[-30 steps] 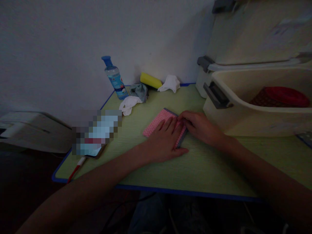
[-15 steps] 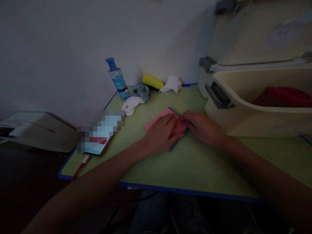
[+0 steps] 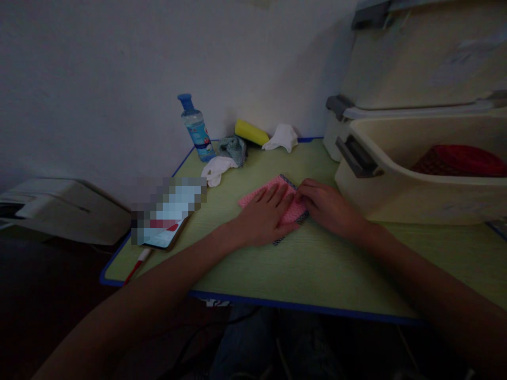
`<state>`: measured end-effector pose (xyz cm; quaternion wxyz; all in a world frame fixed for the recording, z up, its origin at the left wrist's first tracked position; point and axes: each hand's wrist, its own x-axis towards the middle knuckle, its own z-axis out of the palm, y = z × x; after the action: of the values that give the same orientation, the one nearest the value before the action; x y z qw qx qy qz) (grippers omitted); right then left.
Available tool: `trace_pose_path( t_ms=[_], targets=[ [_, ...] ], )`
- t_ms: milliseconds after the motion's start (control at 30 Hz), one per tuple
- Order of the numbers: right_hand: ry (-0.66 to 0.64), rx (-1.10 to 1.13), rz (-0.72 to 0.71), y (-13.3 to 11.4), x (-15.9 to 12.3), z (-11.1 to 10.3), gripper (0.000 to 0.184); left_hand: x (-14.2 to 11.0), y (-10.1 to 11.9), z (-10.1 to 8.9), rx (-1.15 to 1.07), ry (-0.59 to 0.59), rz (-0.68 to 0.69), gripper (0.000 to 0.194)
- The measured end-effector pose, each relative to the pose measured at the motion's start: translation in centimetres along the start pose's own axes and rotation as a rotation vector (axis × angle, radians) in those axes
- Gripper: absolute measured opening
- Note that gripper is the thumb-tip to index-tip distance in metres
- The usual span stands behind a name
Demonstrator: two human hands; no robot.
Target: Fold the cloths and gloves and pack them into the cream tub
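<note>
A pink cloth (image 3: 253, 197) with a dark checked border lies folded on the green table (image 3: 317, 269). My left hand (image 3: 266, 212) rests flat across its middle with the fingers stretched out. At the cloth's right edge, my right hand (image 3: 325, 205) is closed, thumb and fingers pinching the border near a corner. Part of the cloth is hidden under the left palm and the right fingertips.
A phone (image 3: 170, 216) on a red cable lies left. Behind are a blue bottle (image 3: 199, 138), a grey-green cloth (image 3: 233, 148), a yellow roll (image 3: 252, 132) and white cloths (image 3: 281, 138). A cream bin (image 3: 415, 198) with a red basket (image 3: 467, 159) stands right.
My left hand has flattened out, its fingers straighter over the pink cloth. My right hand stays at the border. The whole view has shifted slightly.
</note>
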<state>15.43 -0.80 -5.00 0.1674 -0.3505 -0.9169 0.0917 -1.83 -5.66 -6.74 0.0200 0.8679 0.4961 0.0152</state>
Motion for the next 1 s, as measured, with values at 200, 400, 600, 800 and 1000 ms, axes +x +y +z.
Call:
trace_pose_path(
  t_ms=[200, 400, 600, 800, 1000],
  targets=[
    [-0.057, -0.052, 0.025, -0.8, -0.1, -0.7, 0.019, 0.3, -2.1, -0.5, -0.022, -0.036, 0.266, 0.076],
    [0.064, -0.064, -0.019, -0.9, -0.3, -0.2, 0.023, -0.4, -1.1, -1.2, -0.048, 0.117, 0.060, 0.073],
    [0.132, -0.079, -0.121, -1.0, 0.3, 0.6, 0.041, -0.6, 1.0, -1.2, 0.011, 0.180, -0.215, 0.062],
    [-0.076, -0.144, -0.092, 0.2, 0.5, 2.3, 0.049, -0.7, 1.3, 0.0, -0.004, 0.035, -0.259, 0.066],
    [-0.129, -0.175, -0.048, 1.0, 0.5, 2.6, 0.053, -0.6, 1.4, 0.0, -0.020, 0.026, -0.279, 0.067]
  ],
)
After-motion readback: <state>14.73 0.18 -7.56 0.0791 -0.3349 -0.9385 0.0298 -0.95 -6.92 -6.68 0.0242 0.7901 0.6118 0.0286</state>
